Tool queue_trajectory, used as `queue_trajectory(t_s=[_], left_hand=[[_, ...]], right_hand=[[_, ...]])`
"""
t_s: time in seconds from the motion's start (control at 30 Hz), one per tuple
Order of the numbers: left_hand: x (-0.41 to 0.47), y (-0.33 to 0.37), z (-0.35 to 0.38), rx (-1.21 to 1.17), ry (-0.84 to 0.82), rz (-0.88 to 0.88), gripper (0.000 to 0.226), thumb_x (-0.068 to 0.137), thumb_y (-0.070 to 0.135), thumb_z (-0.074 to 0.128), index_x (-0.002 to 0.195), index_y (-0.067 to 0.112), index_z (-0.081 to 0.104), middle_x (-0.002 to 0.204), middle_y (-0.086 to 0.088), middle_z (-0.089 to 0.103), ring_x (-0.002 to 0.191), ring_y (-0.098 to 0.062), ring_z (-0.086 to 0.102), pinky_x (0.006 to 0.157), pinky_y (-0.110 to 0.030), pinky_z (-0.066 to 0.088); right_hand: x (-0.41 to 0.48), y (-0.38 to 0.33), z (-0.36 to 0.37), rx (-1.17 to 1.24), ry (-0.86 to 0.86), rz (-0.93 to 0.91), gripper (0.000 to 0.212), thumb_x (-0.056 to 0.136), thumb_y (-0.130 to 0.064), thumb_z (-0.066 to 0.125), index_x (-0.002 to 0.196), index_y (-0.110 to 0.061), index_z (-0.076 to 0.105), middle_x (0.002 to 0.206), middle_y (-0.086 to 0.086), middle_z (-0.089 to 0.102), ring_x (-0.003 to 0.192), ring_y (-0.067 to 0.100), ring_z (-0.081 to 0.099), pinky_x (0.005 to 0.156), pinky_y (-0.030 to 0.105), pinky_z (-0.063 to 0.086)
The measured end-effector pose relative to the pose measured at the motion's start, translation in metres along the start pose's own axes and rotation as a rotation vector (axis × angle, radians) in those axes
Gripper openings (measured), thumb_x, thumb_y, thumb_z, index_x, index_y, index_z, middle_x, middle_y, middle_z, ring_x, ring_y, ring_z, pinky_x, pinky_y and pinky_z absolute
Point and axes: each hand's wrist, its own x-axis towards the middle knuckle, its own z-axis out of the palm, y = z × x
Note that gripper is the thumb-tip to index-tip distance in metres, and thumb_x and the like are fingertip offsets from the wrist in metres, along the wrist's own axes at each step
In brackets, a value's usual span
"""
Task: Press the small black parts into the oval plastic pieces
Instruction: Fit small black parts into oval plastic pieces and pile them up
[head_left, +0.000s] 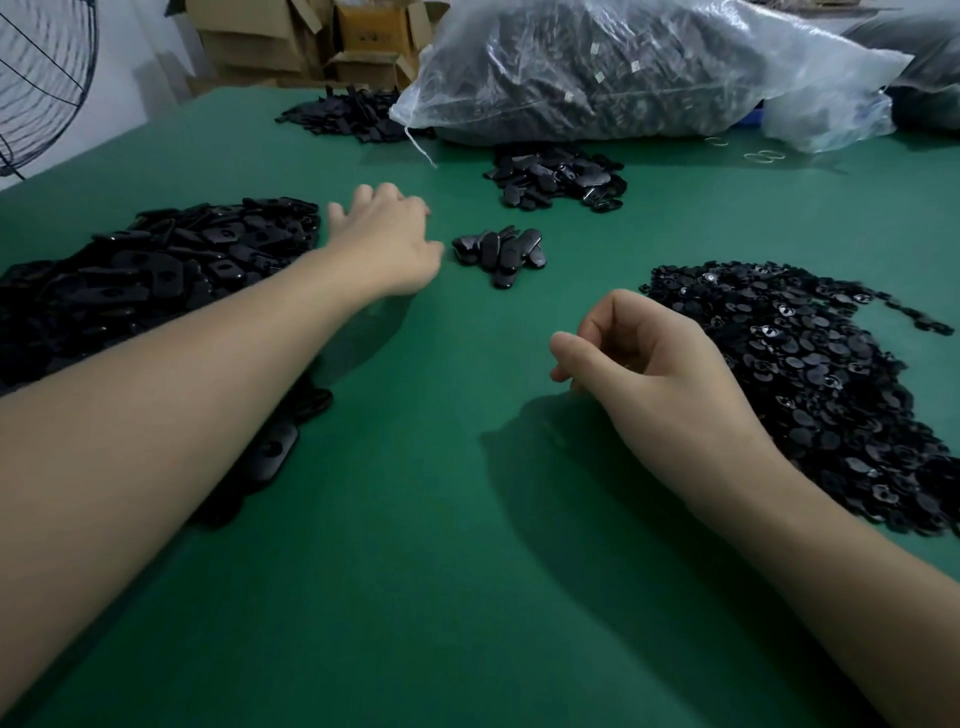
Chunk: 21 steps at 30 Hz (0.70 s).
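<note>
A big heap of black oval plastic pieces (156, 270) lies at the left on the green table (415, 571). A spread of small black parts (810, 374) lies at the right. A small pile of ovals (501, 252) sits in the middle. My left hand (387, 239) reaches forward between the left heap and this small pile, blurred, fingers bent downward; nothing shows in it. My right hand (639, 358) hovers beside the small parts with fingers curled against the thumb; whether it pinches a part is hidden.
Another pile of ovals (558, 176) lies farther back, and a flat pile of black pieces (348, 114) behind it. A large clear bag of black parts (623, 67) fills the back right. Cardboard boxes (311, 36) and a fan (41, 78) stand at the back left.
</note>
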Motion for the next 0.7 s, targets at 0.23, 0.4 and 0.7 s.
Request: queue_trajectory(t_s=[0.23,0.4,0.7], left_hand=[[-0.023,-0.031,-0.02,0.441,-0.087,-0.125,0.023,0.101,0.031,0.054,0.111,0.012,0.062,0.133,-0.016,0.051,0.131,-0.035,0.042,0.109,-0.049,0.031],[-0.036,-0.036,-0.029,0.444,-0.118,-0.11,0.029,0.1,0.03,0.059,0.079,0.012,0.052,0.085,-0.005,0.052,0.081,-0.028,0.052,0.071,-0.037,0.037],[-0.051,-0.039,-0.029,0.467,-0.063,-0.009,0.024,0.086,0.002,0.065,0.1,0.02,0.074,0.105,-0.005,0.068,0.088,-0.031,0.061,0.068,-0.034,0.04]], right_hand=[[0.002,0.004,-0.004,-0.343,0.048,-0.092,0.006,0.092,-0.034,0.068,0.09,-0.031,0.062,0.088,-0.023,0.061,0.091,-0.002,0.054,0.075,0.023,0.038],[0.002,0.004,-0.007,-0.61,0.052,-0.117,0.019,0.091,-0.029,0.067,0.109,-0.027,0.064,0.103,-0.014,0.063,0.116,0.013,0.05,0.098,0.04,0.043],[0.002,-0.001,-0.013,-0.747,0.027,-0.065,0.034,0.089,-0.03,0.069,0.121,-0.022,0.061,0.113,-0.004,0.066,0.122,0.02,0.051,0.103,0.046,0.043]])
